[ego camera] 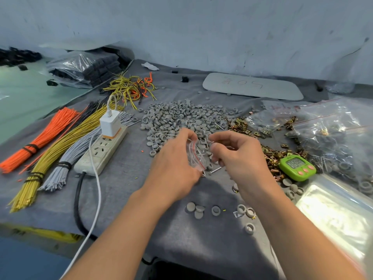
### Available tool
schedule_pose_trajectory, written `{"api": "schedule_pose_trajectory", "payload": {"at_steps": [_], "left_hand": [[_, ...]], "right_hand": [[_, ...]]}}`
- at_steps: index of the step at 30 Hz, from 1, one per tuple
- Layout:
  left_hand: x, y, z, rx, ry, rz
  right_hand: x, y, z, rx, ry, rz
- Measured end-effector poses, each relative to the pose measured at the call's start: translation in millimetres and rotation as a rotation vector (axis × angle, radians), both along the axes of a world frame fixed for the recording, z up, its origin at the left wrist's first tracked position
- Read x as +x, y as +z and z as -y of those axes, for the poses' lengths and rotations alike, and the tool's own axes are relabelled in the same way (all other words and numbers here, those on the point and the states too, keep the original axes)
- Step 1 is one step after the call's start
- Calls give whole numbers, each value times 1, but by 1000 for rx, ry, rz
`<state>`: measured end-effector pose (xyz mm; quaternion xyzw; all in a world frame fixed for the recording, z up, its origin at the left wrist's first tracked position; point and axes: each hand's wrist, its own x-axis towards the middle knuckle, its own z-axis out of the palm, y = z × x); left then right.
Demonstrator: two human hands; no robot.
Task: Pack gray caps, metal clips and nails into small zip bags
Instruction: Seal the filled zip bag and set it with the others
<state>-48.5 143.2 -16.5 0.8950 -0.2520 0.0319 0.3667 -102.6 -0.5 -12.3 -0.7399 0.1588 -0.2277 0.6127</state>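
Partly hidden: blurred zip bag (196, 156) in left hand (173, 158), beside right hand (238, 156).

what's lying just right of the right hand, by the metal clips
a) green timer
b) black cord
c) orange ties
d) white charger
a: the green timer lies on the cloth just right of the right hand, at the edge of the metal clips.
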Motion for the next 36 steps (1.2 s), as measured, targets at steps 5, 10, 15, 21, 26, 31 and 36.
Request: {"api": "schedule_pose_trajectory", "payload": {"at_steps": [5, 10, 15, 21, 26, 31, 36], "left_hand": [[-2, 3, 1, -25, -31, -8], [0, 1, 1, -94, -31, -8], [5, 5, -7, -223, 29, -4], [6, 8, -13, -225, 82, 69], [5, 5, -12, -95, 66, 75], [6, 1, -9, -21, 61, 34], [4, 1, -5, -53, -4, 12]], "right_hand": [[-1, 3, -8, -34, 118, 45], [2, 3, 0, 40, 45, 96], [2, -4, 17, -410, -69, -285], [7, -15, -4, -776, 20, -527], [7, -13, -4, -744, -83, -503], [1, 3, -3, -379, -56, -78], [2, 8, -13, -356, 134, -54]]}}
